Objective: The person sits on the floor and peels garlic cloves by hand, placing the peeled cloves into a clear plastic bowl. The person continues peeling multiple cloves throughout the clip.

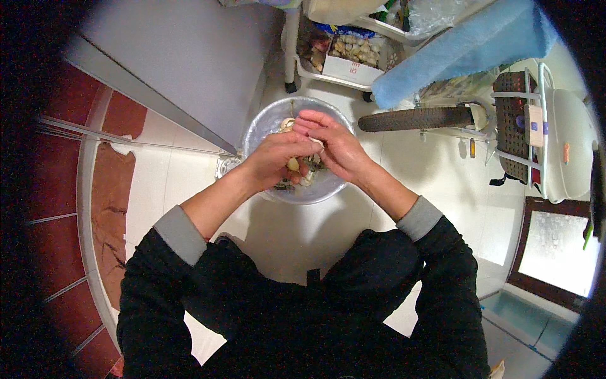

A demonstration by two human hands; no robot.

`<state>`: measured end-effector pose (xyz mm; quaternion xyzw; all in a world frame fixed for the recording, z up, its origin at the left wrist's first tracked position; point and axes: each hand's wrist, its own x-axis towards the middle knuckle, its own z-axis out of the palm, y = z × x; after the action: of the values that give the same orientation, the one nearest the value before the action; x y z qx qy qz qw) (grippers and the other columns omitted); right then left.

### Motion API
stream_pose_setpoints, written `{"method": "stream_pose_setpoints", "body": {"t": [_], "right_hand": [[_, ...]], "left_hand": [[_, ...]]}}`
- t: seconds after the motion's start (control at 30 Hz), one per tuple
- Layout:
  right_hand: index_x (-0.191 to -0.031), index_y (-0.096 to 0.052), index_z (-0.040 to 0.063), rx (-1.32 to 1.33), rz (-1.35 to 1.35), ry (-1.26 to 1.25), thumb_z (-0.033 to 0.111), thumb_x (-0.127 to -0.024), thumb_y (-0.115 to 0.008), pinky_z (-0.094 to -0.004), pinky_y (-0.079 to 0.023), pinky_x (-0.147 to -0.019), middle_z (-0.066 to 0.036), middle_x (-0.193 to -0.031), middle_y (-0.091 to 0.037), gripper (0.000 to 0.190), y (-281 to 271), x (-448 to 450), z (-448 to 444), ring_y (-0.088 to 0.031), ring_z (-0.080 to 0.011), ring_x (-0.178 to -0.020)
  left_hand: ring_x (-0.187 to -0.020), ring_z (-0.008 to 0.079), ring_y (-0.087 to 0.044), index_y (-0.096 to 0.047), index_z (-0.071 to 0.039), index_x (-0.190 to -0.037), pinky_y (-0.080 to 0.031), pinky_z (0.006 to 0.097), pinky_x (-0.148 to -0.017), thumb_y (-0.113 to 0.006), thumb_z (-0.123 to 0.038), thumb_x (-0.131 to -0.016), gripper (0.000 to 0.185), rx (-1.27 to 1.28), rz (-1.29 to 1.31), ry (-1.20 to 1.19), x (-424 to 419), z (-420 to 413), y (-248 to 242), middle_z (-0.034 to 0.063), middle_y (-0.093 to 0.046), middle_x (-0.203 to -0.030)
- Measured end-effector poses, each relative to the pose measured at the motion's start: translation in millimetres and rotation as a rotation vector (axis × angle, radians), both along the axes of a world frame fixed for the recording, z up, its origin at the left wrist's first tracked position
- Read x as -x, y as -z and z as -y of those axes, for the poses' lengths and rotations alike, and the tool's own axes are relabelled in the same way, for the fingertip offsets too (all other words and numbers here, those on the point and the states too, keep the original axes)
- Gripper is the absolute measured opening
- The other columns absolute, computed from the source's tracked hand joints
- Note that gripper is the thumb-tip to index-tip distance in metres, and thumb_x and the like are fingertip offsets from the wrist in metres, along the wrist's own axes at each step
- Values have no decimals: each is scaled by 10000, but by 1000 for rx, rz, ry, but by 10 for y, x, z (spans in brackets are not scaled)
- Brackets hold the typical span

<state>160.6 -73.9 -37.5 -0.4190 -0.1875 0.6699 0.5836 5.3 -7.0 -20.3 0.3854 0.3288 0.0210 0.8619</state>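
Both hands meet over a round metal basin on the floor. In the curled lower fingers of my left hand is a pale yellow garlic clove. Its thumb reaches across to my right hand, where a small whitish garlic piece shows between the two hands. The right fingertips are held together, pointing up and left. Inside the basin lie garlic pieces and skins, partly hidden by the hands. Darker bits rest at the basin's bottom, too small to make out.
A grey cabinet-like panel stands close at the left. Ahead is a wheeled rack with a box of garlic bulbs. To the right are a bicycle tyre, a blue cloth and a child-seat-like white frame.
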Motion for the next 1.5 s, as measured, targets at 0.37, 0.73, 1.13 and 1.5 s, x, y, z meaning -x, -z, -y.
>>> {"method": "stream_pose_setpoints", "body": {"t": [0.37,0.73,1.13,1.5], "right_hand": [[-1180,-561,21,29,382,-13,261,-959,-491,-282,-414,-917,-41,-1087,-574,334,69,-125,-21,-529,-130,-989],[-949,-634,60,-599,1806,-552,33,-783,-553,-396,-479,-792,-152,-922,-596,187,825,-129,-153,-582,-324,-891],[-995,-600,29,-428,1554,-903,25,-778,-558,-436,-480,-800,-192,-994,-608,221,624,-165,-71,-602,-369,-904],[-1079,-541,-2,-162,1968,-639,75,-788,-553,-462,-507,-712,-249,-899,-613,301,177,-455,-128,-618,-398,-815]], "left_hand": [[-585,127,-533,-573,-67,-873,-374,267,-465,-629,-175,-850,124,-86,-57,-90,80,-66,53,29,-544,-729],[-596,110,-575,-519,-32,-1010,-434,229,-449,-610,-149,-882,196,-57,146,-248,319,-337,-114,47,-575,-802],[-639,134,-590,-507,-50,-1032,-461,249,-481,-595,-98,-873,188,-32,149,-233,359,-372,-96,64,-595,-861],[-678,161,-594,-495,-28,-1099,-455,259,-471,-589,-57,-849,268,13,264,-172,358,-385,-86,93,-595,-891]]}}
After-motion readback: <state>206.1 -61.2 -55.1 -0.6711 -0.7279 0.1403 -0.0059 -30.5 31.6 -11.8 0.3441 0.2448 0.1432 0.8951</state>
